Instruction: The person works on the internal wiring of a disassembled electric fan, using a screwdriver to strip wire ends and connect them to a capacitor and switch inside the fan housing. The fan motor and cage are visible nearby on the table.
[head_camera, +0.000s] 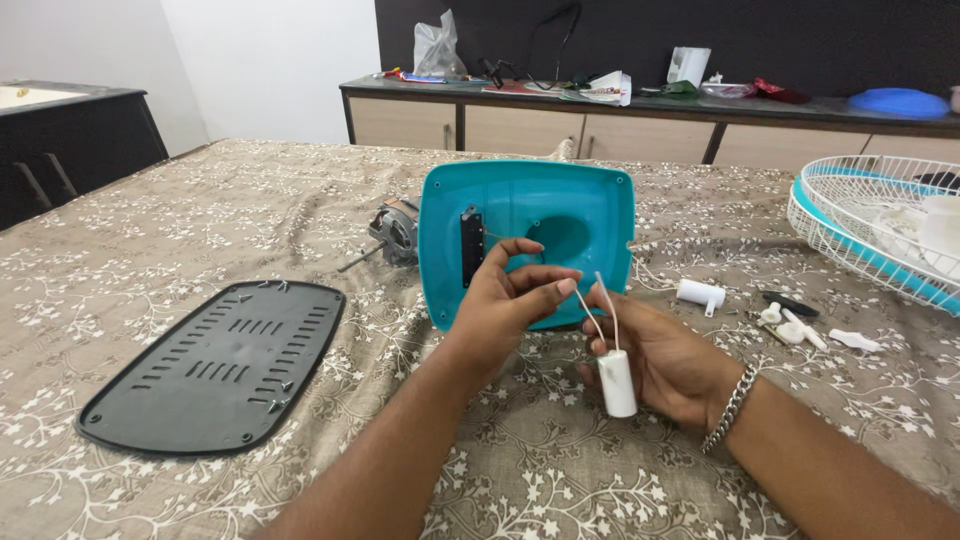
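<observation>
Our hands meet in front of the blue cover

Our right hand (655, 355) curls loosely round the small white can (617, 382) — it stands up tall, two thin wires (603, 312) rising from its top. Our left hand (505, 300) pinches those wires by the tips. The blue cover (527, 240) stands just behind on the surface (150, 230), hollow side toward us — nearer our left hand.

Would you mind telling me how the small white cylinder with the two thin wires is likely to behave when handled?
The white cylinder is small and smooth, so it probably feels light and may roll if laid on the tablecloth. Its thin wires bow between the left hand and the right hand, so they are likely floppy and easily snagged.
</observation>
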